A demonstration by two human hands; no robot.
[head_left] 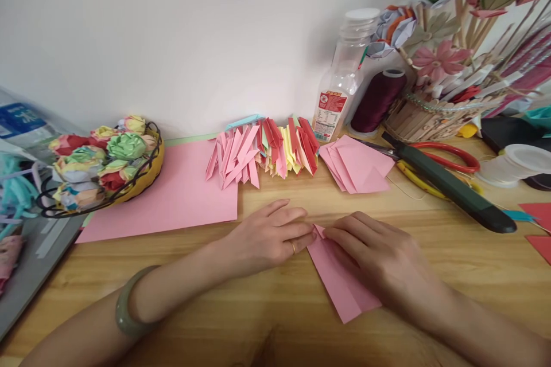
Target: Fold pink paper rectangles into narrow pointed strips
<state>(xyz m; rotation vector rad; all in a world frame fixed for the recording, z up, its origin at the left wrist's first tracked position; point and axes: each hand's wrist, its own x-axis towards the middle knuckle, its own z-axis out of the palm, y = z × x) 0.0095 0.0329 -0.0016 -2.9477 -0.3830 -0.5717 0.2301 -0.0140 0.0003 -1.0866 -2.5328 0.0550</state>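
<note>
A folded pink paper (340, 289) lies on the wooden table (267, 321) in front of me. My right hand (379, 258) rests on top of it, fingers pressed down on its upper corner. My left hand (271, 235), with a ring on one finger and a green bangle on the wrist, lies flat beside the paper, its fingertips touching the paper's upper left edge. Both hands meet at the paper's top corner.
A large pink sheet (172, 195) lies at left beside a basket of paper roses (103, 163). A row of folded coloured pieces (267, 149) and a stack of pink squares (357, 166) sit behind. Scissors (443, 157), a dark cutter (456, 189), a bottle (344, 74) and a thread spool (379, 100) stand at right.
</note>
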